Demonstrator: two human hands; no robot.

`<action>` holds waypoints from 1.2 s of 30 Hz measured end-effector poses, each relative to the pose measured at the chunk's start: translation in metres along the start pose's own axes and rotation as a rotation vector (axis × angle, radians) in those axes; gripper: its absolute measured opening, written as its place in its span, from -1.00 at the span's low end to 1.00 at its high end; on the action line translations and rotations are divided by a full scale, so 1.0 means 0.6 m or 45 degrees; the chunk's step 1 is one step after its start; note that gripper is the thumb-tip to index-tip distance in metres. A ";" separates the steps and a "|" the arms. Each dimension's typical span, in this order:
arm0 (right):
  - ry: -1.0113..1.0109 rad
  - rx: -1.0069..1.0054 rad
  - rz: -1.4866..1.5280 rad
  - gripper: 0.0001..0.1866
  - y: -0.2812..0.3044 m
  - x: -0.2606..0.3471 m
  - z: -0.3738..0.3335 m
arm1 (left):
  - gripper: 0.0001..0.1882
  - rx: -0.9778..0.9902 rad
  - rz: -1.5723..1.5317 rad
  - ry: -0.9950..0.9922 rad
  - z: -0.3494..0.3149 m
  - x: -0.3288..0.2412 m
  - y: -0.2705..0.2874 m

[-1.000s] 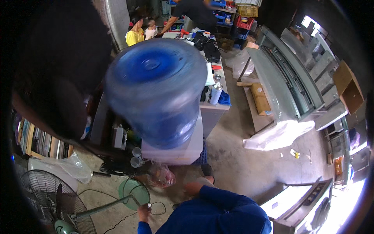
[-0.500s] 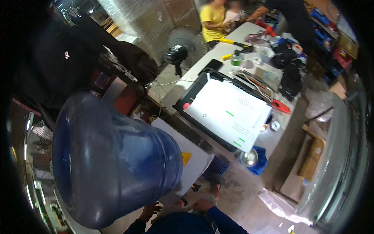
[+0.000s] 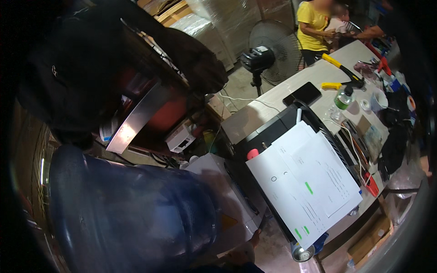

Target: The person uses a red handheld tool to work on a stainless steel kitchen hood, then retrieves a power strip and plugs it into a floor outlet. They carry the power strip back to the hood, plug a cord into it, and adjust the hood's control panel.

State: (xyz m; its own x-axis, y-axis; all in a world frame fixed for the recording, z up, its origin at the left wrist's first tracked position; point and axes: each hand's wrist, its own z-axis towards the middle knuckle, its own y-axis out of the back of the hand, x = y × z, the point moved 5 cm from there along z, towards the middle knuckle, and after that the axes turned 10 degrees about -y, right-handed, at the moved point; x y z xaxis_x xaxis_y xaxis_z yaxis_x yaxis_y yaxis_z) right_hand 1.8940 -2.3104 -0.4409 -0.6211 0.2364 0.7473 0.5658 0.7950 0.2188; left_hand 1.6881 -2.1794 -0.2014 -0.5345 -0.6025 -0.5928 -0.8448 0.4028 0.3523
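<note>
Blue, ribbed plastic is bulging across the lower left as a rounded jug (image 3: 136,211), contents unclear. A pale, flat desk (image 3: 261,116) is bearing a black machine (image 3: 283,123), lying under loose white papers (image 3: 302,182). A smooth white appliance (image 3: 214,170) is sitting partly blocked by the jug. A wire-caged fan (image 3: 278,50) is standing beside the desk. A small clear bottle (image 3: 343,98) is showing a green band. I cannot tell whether the dim right hand's (image 3: 236,259) fingers are lying apart or together, nor the left hand's.
</note>
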 end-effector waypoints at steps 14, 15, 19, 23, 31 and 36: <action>0.170 -0.048 0.153 -0.48 0.063 0.064 0.046 | -0.75 0.261 0.147 -0.486 0.075 -0.118 -0.048; 0.153 -0.049 0.136 -0.48 0.071 0.080 0.050 | -0.75 0.282 0.168 -0.552 0.077 -0.128 -0.047; 0.092 -0.062 0.118 -0.47 0.082 0.159 0.076 | -0.77 0.340 0.256 -0.778 0.072 -0.137 -0.012; 0.011 -0.060 0.176 -0.47 0.053 0.242 0.119 | -0.79 0.274 0.279 -0.868 0.066 -0.050 0.089; -0.194 -0.661 0.388 -0.52 0.055 0.416 0.297 | -0.77 -0.079 -0.163 -0.783 0.129 0.275 0.397; 0.092 -1.495 0.567 -0.62 0.250 0.499 0.400 | -0.69 -0.439 -0.373 -0.575 0.123 0.398 0.557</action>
State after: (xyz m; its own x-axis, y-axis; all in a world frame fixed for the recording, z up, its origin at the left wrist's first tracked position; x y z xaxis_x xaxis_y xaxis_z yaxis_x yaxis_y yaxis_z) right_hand 1.6628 -1.9860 -0.3352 -0.2424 0.2955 0.9241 0.8816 -0.3304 0.3370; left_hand 1.2800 -2.1380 -0.2786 -0.2800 -0.2736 -0.9202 -0.9543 -0.0246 0.2977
